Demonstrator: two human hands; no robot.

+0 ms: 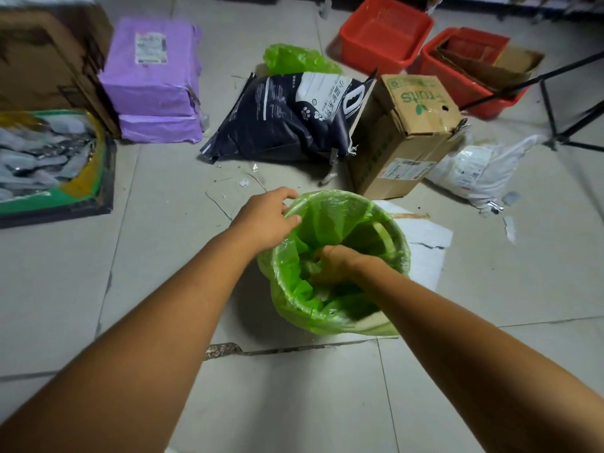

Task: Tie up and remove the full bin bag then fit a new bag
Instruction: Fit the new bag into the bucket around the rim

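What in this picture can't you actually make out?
- Head view: the right hand's fingers, buried in the green bag, so its grip is unclear.
- The bin itself, wrapped by the bag.
- What lies at the bag's bottom, hidden by folds and hand.
- Label on the purple parcel: too blurred.

The scene is dim and evenly lit, with a greyish cast over the tiled floor (147,289) and no single strong light source visible. Shadows are soft and faint; a darker patch lies at the upper left of the frame around the brown cardboard box (49,60). Slight sheen shows on the green bin bag (330,210) near the centre. The wide-angle lens bends straight lines toward the edges, and the forearms swell toward the bottom corners. Objects along the top and left edges look smeared, while the centre is sharper.
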